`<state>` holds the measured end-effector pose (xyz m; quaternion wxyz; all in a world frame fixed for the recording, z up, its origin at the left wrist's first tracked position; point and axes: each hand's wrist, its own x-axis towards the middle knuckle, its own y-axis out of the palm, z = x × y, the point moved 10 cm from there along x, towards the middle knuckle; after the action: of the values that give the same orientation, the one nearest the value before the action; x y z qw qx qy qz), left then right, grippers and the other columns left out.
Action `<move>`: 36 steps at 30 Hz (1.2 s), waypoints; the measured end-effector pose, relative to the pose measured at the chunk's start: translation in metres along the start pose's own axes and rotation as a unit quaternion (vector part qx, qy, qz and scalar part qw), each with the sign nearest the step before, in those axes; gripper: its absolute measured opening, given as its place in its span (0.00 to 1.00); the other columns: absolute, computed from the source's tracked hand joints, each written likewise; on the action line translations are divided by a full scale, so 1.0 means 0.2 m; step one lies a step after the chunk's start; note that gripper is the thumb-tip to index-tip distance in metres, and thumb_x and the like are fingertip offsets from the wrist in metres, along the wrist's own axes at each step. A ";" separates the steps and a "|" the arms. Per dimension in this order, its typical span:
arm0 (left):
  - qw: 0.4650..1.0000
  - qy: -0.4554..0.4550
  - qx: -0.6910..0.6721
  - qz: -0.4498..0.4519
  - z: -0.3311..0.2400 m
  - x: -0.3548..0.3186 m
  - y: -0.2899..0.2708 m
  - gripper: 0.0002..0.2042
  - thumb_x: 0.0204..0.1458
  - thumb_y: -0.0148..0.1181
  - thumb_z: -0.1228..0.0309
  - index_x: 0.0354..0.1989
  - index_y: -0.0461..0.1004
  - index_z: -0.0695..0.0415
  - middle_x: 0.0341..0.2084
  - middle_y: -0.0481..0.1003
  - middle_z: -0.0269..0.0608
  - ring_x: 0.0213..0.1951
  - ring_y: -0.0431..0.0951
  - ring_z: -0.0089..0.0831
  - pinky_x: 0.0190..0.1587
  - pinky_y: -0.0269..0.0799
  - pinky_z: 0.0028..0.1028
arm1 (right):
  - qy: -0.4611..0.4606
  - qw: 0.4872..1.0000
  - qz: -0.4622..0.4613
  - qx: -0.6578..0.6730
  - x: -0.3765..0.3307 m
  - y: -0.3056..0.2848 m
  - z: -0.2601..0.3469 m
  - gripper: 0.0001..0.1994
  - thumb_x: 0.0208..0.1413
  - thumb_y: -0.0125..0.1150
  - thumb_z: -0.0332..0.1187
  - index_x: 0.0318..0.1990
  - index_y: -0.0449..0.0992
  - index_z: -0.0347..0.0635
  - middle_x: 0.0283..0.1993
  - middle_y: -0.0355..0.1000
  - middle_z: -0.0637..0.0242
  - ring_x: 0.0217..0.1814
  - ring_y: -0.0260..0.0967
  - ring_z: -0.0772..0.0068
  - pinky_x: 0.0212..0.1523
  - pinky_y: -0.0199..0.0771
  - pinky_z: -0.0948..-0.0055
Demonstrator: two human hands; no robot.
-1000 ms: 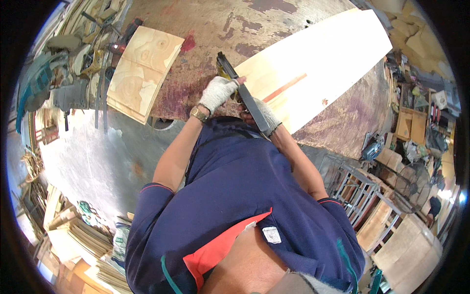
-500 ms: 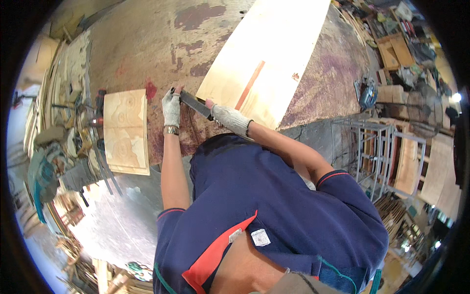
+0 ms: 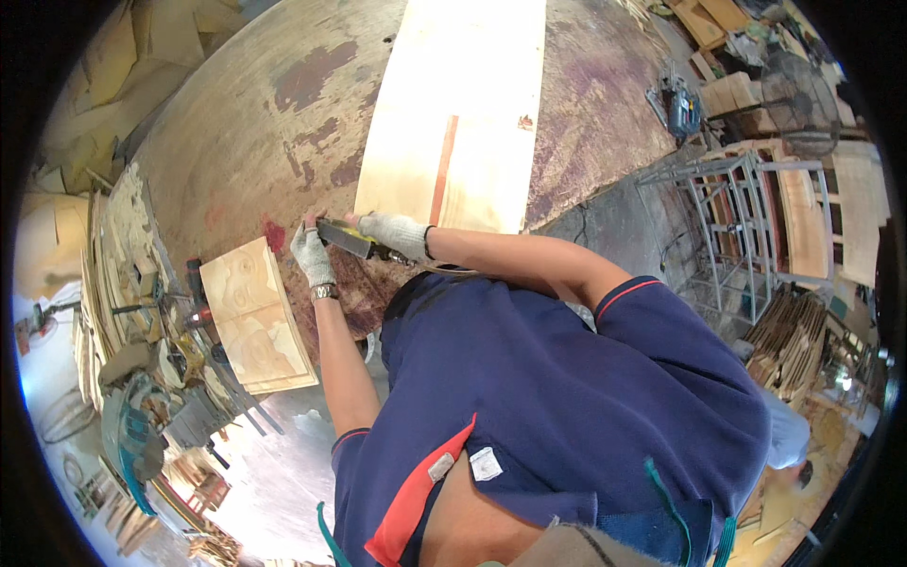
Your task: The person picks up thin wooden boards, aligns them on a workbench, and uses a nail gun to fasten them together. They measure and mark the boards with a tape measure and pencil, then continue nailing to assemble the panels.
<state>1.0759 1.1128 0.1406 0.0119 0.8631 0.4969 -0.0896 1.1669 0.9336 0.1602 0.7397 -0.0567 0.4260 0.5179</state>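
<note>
My left hand (image 3: 310,253), in a pale knit glove with bare fingertips, is closed at the left end of a dark grey, flat bar-shaped tool (image 3: 346,238). Over the tool's right part, my right hand (image 3: 397,234), gloved alike, is closed too. A bit of yellow shows by its fingers, and its exact kind is too small to tell. Both hands are in front of my waist, over the worktable's near edge. Just beyond my right hand lies a long pale wood sheet (image 3: 482,180) with a reddish-brown strip (image 3: 443,170) along it. Several thin veneered panels (image 3: 260,317) lie stacked left of my left hand.
The worn, stained worktable (image 3: 217,142) spreads ahead. A blue jigsaw-like power tool (image 3: 680,109) sits at its right edge. A grey metal frame (image 3: 727,227) and a fan (image 3: 800,104) stand to the right. A red-and-black tool (image 3: 196,293) lies beside the panels; wood offcuts crowd the left.
My view has turned, so the sheet and table appear shifted left. My hands still hold the dark tool together, now closer to each other, and the tool looks more level.
</note>
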 end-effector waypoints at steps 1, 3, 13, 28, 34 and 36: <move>1.000 -0.007 -0.003 0.002 0.00 0.00 0.00 0.23 0.65 0.58 0.50 0.45 0.84 0.60 0.28 0.79 0.30 0.28 0.76 0.19 0.29 0.71 0.21 | 0.002 0.991 0.022 0.132 0.04 0.00 -0.04 0.26 0.63 0.57 0.62 0.39 0.75 0.44 0.24 0.71 0.70 0.23 0.71 0.71 0.23 0.71 0.72; 1.000 -0.024 -0.004 0.009 -0.01 -0.03 0.00 0.23 0.65 0.57 0.49 0.45 0.84 0.60 0.28 0.78 0.30 0.28 0.75 0.18 0.28 0.70 0.20 | 0.022 0.978 0.091 0.184 0.13 0.01 -0.14 0.27 0.66 0.50 0.62 0.46 0.75 0.45 0.29 0.76 0.66 0.25 0.76 0.71 0.25 0.80 0.70; 0.975 0.001 -0.216 0.057 -0.07 -0.31 0.16 0.33 0.67 0.50 0.49 0.71 0.60 0.62 0.66 0.65 0.49 0.61 0.71 0.40 0.61 0.70 0.37 | -0.153 0.969 0.186 0.051 -0.12 -0.07 0.03 0.20 0.62 0.66 0.40 0.56 0.73 0.38 0.45 0.78 0.66 0.42 0.74 0.78 0.40 0.76 0.76; 0.783 0.049 0.595 -0.173 -0.05 0.00 0.97 0.36 0.58 0.52 0.39 0.67 0.66 0.55 0.62 0.70 0.51 0.65 0.66 0.49 0.67 0.56 0.56 | -0.210 0.778 -0.324 -0.495 -1.18 -1.52 0.70 0.20 0.52 0.74 0.38 0.49 0.80 0.34 0.41 0.83 0.58 0.41 0.81 0.67 0.43 0.78 0.67; 0.713 0.094 0.647 -0.251 -0.07 -0.03 1.00 0.32 0.59 0.50 0.37 0.58 0.72 0.51 0.53 0.74 0.47 0.56 0.72 0.45 0.54 0.66 0.49 | -0.061 0.804 -0.274 -0.525 -0.96 -1.75 0.61 0.22 0.55 0.71 0.40 0.52 0.79 0.35 0.39 0.82 0.55 0.38 0.80 0.66 0.41 0.77 0.67; 0.702 0.107 0.652 -0.268 -0.11 -0.04 1.00 0.36 0.57 0.50 0.33 0.61 0.71 0.50 0.51 0.74 0.47 0.54 0.73 0.43 0.53 0.66 0.49 | -0.053 0.790 -0.240 -0.561 -0.87 -1.77 0.61 0.23 0.55 0.70 0.42 0.53 0.78 0.36 0.39 0.82 0.54 0.40 0.81 0.63 0.41 0.78 0.66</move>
<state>1.2468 1.0075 0.1490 -0.6314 0.4899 0.5225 -0.2972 1.5075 0.7107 0.2312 0.6997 -0.5348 -0.0065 0.4738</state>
